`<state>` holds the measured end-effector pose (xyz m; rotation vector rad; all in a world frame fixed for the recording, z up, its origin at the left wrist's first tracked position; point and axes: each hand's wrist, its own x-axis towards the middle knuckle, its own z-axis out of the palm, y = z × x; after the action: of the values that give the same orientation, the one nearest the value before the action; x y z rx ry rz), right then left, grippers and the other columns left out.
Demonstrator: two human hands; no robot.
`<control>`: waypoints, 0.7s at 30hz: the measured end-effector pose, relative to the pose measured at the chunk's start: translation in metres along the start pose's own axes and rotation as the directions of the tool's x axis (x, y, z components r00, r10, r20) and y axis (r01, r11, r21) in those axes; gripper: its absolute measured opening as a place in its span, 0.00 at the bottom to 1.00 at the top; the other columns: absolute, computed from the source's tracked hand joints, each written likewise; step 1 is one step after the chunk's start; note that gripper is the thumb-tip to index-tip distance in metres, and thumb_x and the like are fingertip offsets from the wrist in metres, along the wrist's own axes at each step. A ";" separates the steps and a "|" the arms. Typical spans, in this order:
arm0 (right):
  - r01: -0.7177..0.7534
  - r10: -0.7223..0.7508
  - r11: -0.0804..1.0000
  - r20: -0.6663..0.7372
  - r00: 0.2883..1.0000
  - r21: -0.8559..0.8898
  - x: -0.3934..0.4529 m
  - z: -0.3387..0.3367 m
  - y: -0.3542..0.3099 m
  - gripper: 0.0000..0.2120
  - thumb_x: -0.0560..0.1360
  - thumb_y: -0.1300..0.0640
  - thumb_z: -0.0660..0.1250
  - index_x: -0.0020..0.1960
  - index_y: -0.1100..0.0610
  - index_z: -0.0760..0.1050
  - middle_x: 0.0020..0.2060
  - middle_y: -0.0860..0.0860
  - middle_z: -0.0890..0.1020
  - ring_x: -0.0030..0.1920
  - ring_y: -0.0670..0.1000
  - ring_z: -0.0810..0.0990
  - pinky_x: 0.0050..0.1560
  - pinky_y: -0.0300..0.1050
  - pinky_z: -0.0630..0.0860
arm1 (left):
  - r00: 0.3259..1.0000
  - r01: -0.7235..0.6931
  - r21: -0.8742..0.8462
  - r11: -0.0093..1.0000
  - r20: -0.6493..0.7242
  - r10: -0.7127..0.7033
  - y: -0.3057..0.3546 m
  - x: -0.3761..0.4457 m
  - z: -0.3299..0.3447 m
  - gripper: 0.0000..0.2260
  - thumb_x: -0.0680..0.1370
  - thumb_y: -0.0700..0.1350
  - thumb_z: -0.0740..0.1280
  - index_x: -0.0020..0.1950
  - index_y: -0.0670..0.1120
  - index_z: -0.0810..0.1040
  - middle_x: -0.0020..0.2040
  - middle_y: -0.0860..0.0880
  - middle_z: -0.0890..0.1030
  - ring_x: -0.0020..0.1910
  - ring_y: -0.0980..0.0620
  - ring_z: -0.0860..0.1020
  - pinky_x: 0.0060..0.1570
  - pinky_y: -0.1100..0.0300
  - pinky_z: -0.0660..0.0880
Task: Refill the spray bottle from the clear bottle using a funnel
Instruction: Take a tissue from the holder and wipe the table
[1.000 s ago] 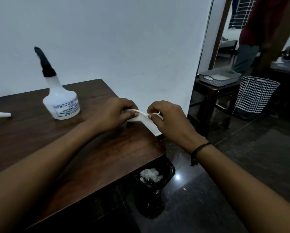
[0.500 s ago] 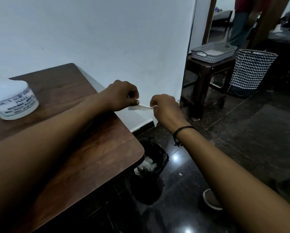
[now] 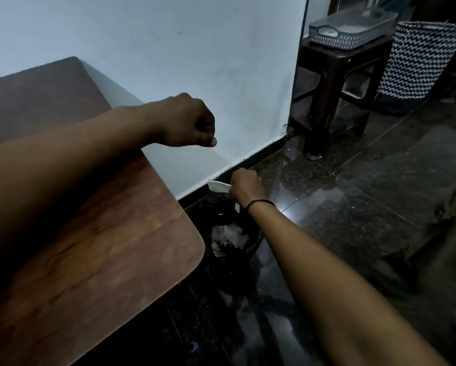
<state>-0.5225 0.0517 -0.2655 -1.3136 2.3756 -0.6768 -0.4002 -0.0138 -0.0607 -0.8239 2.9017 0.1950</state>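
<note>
Worktop (image 3: 110, 249): dark brown wood grain, rounded near corner, far edge against a white wall (image 3: 195, 48) with a black skirting strip at its foot.

Floor (image 3: 353, 207): dark polished stone tiles, one bright reflection spot near the wall base.

Black waste bin (image 3: 250, 249) stands on the floor just beside the worktop's corner; it holds crumpled white material (image 3: 229, 236), probably tissue or paper, though the view is too dim to confirm.

Dark stool (image 3: 335, 83) stands past the wall's end. A grey perforated tray (image 3: 353, 30) sits on top of it.

Basket (image 3: 419, 59), black-and-white zigzag pattern, stands on the floor just right of the stool.
</note>
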 end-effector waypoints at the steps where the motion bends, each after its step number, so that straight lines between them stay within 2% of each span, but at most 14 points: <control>1: -0.024 0.023 0.999 0.011 1.000 0.023 0.002 0.009 0.005 0.10 0.72 0.63 0.65 0.51 0.62 0.81 0.50 0.65 0.82 0.52 0.66 0.82 0.50 0.53 0.78 | 1.000 0.004 -0.021 1.000 0.003 -0.004 -0.001 0.001 0.000 0.07 0.77 0.52 0.71 0.47 0.49 0.83 0.45 0.51 0.84 0.47 0.50 0.80 0.51 0.53 0.77; 6: -0.137 0.133 0.985 0.050 0.990 0.100 0.010 0.044 0.028 0.09 0.72 0.63 0.66 0.49 0.64 0.80 0.49 0.65 0.83 0.51 0.65 0.82 0.50 0.52 0.80 | 0.998 0.027 -0.099 0.995 0.053 -0.022 0.000 0.003 0.003 0.06 0.77 0.52 0.71 0.46 0.51 0.83 0.37 0.50 0.84 0.41 0.56 0.80 0.38 0.63 0.71; 8: -0.160 0.153 0.980 0.067 0.986 0.114 0.013 0.055 0.035 0.08 0.71 0.63 0.65 0.46 0.64 0.80 0.46 0.65 0.83 0.49 0.64 0.83 0.47 0.51 0.79 | 0.998 0.025 -0.116 0.993 0.065 -0.018 0.002 0.003 0.004 0.06 0.77 0.53 0.71 0.46 0.52 0.83 0.37 0.51 0.84 0.41 0.58 0.80 0.37 0.63 0.70; 11: -0.186 0.176 0.972 0.077 0.981 0.141 0.019 0.069 0.044 0.08 0.71 0.63 0.65 0.47 0.64 0.82 0.45 0.65 0.84 0.48 0.64 0.83 0.45 0.51 0.80 | 0.996 0.034 -0.133 0.991 0.090 -0.023 0.004 0.004 0.005 0.06 0.77 0.53 0.70 0.46 0.52 0.83 0.37 0.52 0.84 0.35 0.64 0.78 0.38 0.62 0.72; 15: -0.213 0.198 0.964 0.107 0.974 0.157 0.020 0.080 0.049 0.09 0.73 0.64 0.65 0.51 0.65 0.81 0.49 0.65 0.83 0.50 0.63 0.83 0.43 0.49 0.77 | 0.993 0.033 -0.167 0.985 0.114 -0.014 0.004 0.005 0.006 0.06 0.77 0.53 0.70 0.45 0.52 0.84 0.38 0.51 0.85 0.40 0.54 0.81 0.41 0.59 0.77; 17: -0.224 0.203 0.962 0.134 0.970 0.159 0.022 0.087 0.050 0.09 0.75 0.64 0.65 0.51 0.67 0.80 0.51 0.65 0.83 0.52 0.63 0.82 0.42 0.48 0.75 | 0.993 0.032 -0.161 0.986 0.121 -0.013 0.003 0.006 0.005 0.06 0.77 0.52 0.70 0.44 0.52 0.83 0.38 0.52 0.84 0.36 0.59 0.80 0.39 0.61 0.75; 19: -0.232 0.209 0.960 0.152 0.966 0.159 0.023 0.090 0.048 0.04 0.75 0.64 0.65 0.46 0.64 0.78 0.50 0.65 0.83 0.52 0.62 0.82 0.42 0.48 0.75 | 0.993 0.038 -0.160 0.986 0.115 -0.020 0.001 0.007 0.006 0.06 0.77 0.52 0.70 0.44 0.51 0.83 0.37 0.53 0.84 0.31 0.64 0.77 0.38 0.62 0.74; 21: -0.235 0.210 0.960 0.161 0.964 0.154 0.028 0.099 0.052 0.08 0.76 0.63 0.65 0.38 0.61 0.72 0.43 0.63 0.81 0.46 0.60 0.81 0.40 0.46 0.72 | 0.992 0.034 -0.145 0.989 0.125 -0.016 0.003 0.007 0.004 0.06 0.77 0.52 0.70 0.44 0.51 0.84 0.36 0.54 0.84 0.31 0.64 0.78 0.39 0.62 0.75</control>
<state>-0.5224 0.0276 -0.3780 -0.9706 2.2484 -0.6778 -0.4073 -0.0145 -0.0659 -0.8372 2.7861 0.4452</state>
